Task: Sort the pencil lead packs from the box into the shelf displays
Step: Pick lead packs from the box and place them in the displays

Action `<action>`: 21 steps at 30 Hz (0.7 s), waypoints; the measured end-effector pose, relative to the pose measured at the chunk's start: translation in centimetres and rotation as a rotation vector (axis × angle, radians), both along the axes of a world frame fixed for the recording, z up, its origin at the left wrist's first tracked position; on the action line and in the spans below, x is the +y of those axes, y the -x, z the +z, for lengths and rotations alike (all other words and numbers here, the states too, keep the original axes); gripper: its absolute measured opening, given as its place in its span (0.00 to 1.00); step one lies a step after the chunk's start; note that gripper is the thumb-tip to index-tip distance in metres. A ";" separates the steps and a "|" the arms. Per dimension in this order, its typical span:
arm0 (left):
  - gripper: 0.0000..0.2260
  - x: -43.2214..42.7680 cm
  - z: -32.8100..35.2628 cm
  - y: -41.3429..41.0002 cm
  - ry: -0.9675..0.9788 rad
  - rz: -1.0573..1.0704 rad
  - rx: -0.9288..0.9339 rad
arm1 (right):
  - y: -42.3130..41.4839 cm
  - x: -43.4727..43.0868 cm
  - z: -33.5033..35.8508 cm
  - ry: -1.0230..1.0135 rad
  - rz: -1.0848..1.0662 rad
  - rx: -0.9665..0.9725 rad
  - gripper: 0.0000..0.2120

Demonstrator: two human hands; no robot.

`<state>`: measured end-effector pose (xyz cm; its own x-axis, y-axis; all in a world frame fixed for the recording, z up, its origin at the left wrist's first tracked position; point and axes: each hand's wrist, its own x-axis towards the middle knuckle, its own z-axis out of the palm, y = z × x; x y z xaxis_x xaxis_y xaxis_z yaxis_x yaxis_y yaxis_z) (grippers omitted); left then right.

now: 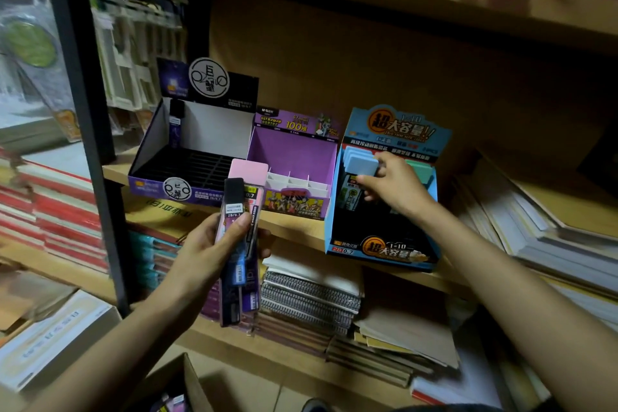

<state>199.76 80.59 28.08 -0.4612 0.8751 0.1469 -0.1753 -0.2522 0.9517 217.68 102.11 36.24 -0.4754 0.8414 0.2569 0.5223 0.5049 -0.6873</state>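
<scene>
Lead packs (359, 162) in blue display (381, 256) w/ right hand (398, 184).

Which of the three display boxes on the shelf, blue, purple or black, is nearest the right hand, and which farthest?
1. blue display box: at the right; the right hand reaches into it, pinching a pale-capped pack.
2. purple display box: in the middle, left of the hand.
3. black display box: leftmost of the three.
</scene>
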 end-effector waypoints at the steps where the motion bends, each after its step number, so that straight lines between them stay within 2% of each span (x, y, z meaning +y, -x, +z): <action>1: 0.16 0.0 0.0 0.0 0.000 -0.002 -0.003 | 0.1 -0.2 -0.4 -0.001 -0.015 0.048 0.14; 3: 0.16 0.0 0.1 -0.2 -0.002 0.002 -0.007 | 0.3 -0.6 -1.0 -0.155 -0.057 0.010 0.13; 6: 0.16 -0.2 0.3 -0.3 -0.003 -0.005 -0.003 | 0.4 -0.9 -1.0 -0.429 -0.158 -0.238 0.10; 11: 0.17 -0.6 0.5 -0.5 -0.005 -0.026 -0.002 | 0.0 -1.4 -1.1 -0.354 -0.233 -0.363 0.17; 14: 0.17 -0.8 0.7 -0.6 -0.007 -0.038 0.009 | -0.3 -2.8 -0.9 -0.478 -0.331 -0.453 0.20; 16: 0.17 -1.0 0.9 -0.7 -0.011 -0.046 0.018 | 0.0 -4.6 -0.6 -0.505 -0.272 -0.252 0.20; 17: 0.17 -1.0 1.0 -0.7 -0.014 -0.053 0.026 | 0.4 -5.8 -0.4 -0.412 -0.170 -0.075 0.19; 19: 0.16 -1.1 1.2 -0.9 -0.016 -0.072 0.036 | 2.0 -8.7 -0.3 -0.081 0.080 0.212 0.15; 21: 0.16 -1.2 1.2 -1.2 -0.004 -0.102 0.057 | 3.8 -10.9 -1.1 0.209 0.251 0.286 0.09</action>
